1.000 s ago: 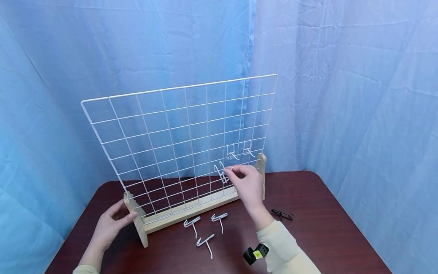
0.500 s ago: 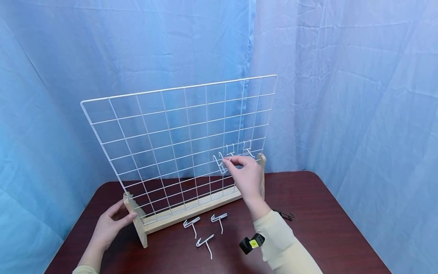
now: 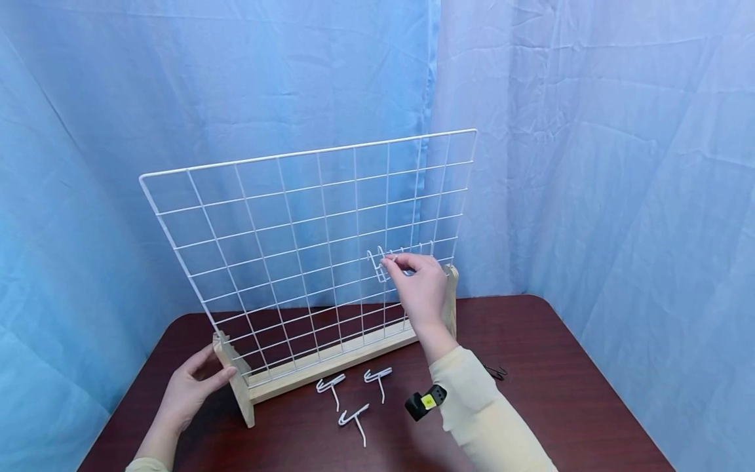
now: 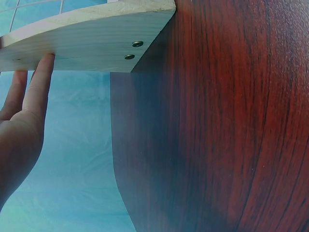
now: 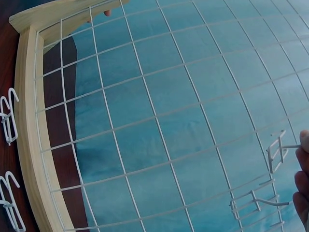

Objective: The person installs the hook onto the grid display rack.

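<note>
My right hand (image 3: pixel 421 288) pinches a white wire hook (image 3: pixel 379 267) by its prong, just in front of the white grid panel (image 3: pixel 307 153). Its two curved tops are at a horizontal wire; whether they bear on it I cannot tell. Beside it on the grid hang other white hooks, mostly hidden by that hand in the head view; one hung hook (image 5: pixel 256 200) shows in the right wrist view. My left hand (image 3: pixel 191 387) holds the wooden stand by its left end piece (image 3: pixel 236 387), fingertips reaching round the back edge.
Three loose white hooks lie on the dark red table (image 3: pixel 560 406) before the stand's base bar (image 3: pixel 330 364): a left one (image 3: pixel 335 381), a right one (image 3: pixel 378 375) and a nearer one (image 3: pixel 356 417). A black hook (image 3: pixel 497 372) lies partly behind the right sleeve. Blue curtains surround the table.
My right hand has risen along the grid with the white hook, up beside the hung hooks, and now covers more of them. The left hand and stand stay put.
</note>
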The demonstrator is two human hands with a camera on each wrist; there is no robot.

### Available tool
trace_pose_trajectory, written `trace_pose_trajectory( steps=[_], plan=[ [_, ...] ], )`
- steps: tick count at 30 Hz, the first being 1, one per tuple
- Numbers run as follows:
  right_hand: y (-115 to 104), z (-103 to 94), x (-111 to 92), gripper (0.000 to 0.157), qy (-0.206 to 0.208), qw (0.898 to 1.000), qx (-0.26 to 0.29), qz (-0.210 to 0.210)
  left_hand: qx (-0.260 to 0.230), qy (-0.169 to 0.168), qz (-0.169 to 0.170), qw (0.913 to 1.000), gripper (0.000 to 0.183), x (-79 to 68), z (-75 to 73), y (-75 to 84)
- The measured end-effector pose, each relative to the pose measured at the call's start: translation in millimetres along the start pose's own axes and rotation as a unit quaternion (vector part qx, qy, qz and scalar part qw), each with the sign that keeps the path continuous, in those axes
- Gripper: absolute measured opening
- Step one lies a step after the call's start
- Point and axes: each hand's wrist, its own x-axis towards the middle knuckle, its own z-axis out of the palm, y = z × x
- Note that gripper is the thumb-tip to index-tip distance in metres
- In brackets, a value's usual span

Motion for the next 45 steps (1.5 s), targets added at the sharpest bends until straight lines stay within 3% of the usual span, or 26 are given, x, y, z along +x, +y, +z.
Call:
trace_pose_trajectory(
  steps=[10, 24, 29, 34, 45],
  plan=[
    [4, 6.9, 5, 0.011, 0.003, 0.999, -0.030, -0.015, -0.005, -0.001, 0.004, 1.0000, 0.068, 1.8, 0.6, -0.9],
    [4, 12.0, 4, 0.011, -0.040, 0.997, -0.062, -0.023, -0.003, 0.000, 0.004, 1.0000, 0.068, 2.2, 0.9, -2.2],
    [7, 10.6, 1, 0.018, -0.053, 0.996, -0.055, -0.050, 0.000, -0.001, -0.002, 1.0000, 0.069, 2.8, 0.4, -2.4],
    [10, 6.5, -6, 0.023, -0.057, 0.997, -0.030, -0.047, 0.003, -0.003, -0.003, 1.0000, 0.070, 3.0, 0.1, -3.0],
    [12, -6.1, -20, 0.020, -0.059, 0.996, -0.016, -0.063, 0.007, -0.003, 0.000, 1.0000, 0.071, 3.4, 0.3, -2.1]
  ],
)
